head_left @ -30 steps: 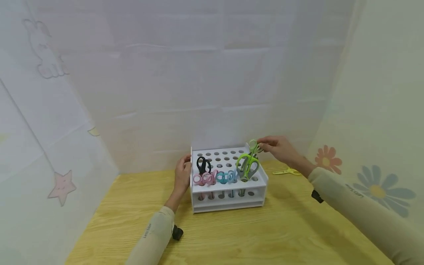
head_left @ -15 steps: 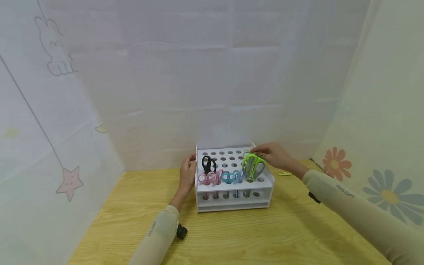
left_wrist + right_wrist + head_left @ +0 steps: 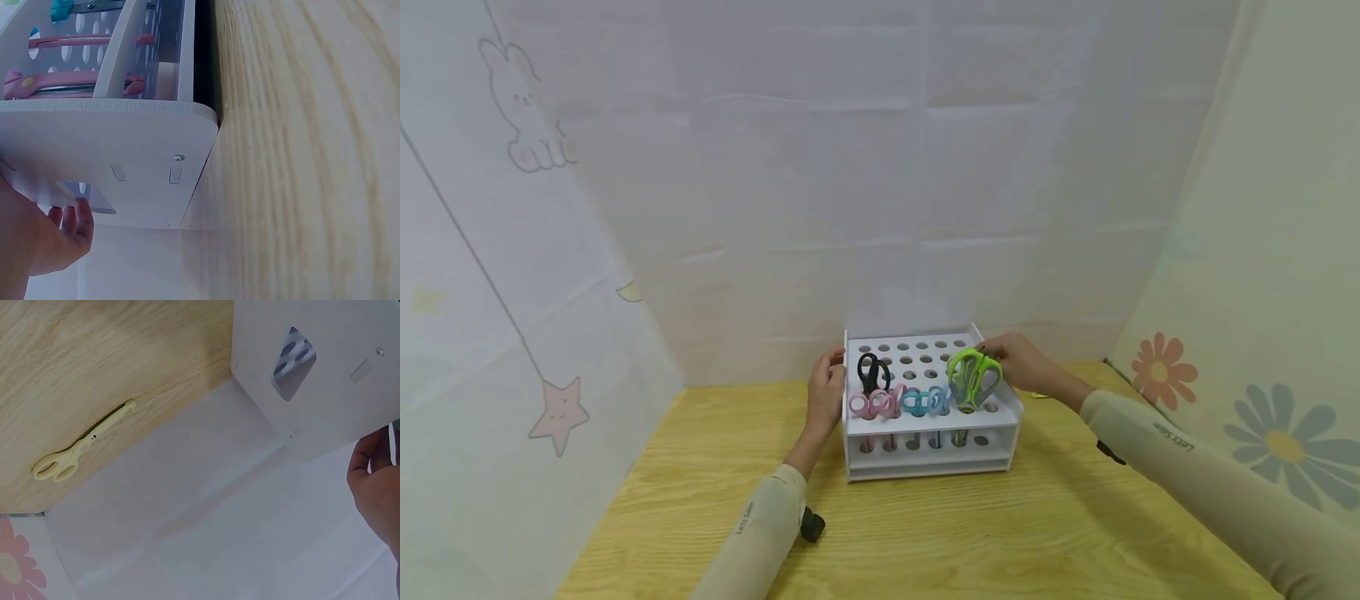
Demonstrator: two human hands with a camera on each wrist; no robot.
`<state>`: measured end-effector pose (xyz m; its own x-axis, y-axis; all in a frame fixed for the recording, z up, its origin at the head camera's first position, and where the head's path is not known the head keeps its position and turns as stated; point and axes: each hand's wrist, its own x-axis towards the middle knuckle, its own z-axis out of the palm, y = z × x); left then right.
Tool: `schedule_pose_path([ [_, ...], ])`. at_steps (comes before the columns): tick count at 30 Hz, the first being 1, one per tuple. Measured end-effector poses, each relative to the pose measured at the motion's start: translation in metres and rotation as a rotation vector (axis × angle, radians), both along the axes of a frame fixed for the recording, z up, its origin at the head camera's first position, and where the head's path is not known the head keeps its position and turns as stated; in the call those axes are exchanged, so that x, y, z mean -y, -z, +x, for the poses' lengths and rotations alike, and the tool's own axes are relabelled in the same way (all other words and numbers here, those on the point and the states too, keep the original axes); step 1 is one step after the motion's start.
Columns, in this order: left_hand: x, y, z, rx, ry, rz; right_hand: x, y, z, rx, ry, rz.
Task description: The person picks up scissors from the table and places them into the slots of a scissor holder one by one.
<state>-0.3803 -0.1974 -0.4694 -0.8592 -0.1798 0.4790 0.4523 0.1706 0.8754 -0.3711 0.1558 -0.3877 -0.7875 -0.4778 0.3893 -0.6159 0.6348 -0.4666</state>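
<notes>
A white rack [image 3: 925,426] with rows of round holes stands on the table. Pink scissors [image 3: 858,406], black-handled scissors [image 3: 873,372], teal scissors [image 3: 916,404], light blue scissors [image 3: 938,400] and lime-green and grey scissors [image 3: 975,379] stand in it, handles up. My left hand [image 3: 825,395] rests on the rack's left side; in the left wrist view its bent fingertips touch the panel by a cutout. My right hand [image 3: 1024,360], behind the lime-green scissors, pinches light green scissors mostly hidden from view; just a green sliver shows between the fingers in the right wrist view.
Pale yellow scissors [image 3: 81,447] lie on the wooden table [image 3: 925,533] right of the rack, near the back edge. White sheeting [image 3: 887,183] hangs close behind the rack, and printed sheets stand at both sides.
My right hand has moved down with the light green scissors, and their handles have sunk behind the lime-green pair. My left hand stays at the rack's side. The head view has shifted slightly.
</notes>
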Motion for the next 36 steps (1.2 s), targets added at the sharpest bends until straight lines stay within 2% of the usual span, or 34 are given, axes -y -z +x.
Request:
schedule_pose_path([
  [4,-0.001,-0.001,-0.001,-0.005,-0.001,-0.004,-0.001,0.001,0.001,-0.043,-0.014,0.000],
  [9,-0.001,-0.002,-0.002,-0.009,0.004,-0.001,-0.001,0.002,0.002,-0.038,-0.018,-0.007],
  [14,-0.002,-0.002,0.000,0.003,0.009,0.009,-0.001,0.006,0.002,-0.041,-0.056,-0.010],
  [23,-0.002,-0.003,0.002,0.002,0.005,0.015,-0.001,0.008,0.003,0.026,-0.063,0.001],
  [30,-0.001,-0.002,-0.001,-0.002,-0.001,0.004,-0.002,0.001,0.003,0.037,-0.073,0.024],
  [36,0.000,-0.002,0.002,0.017,0.004,0.007,-0.011,-0.005,0.000,0.045,-0.077,0.070],
])
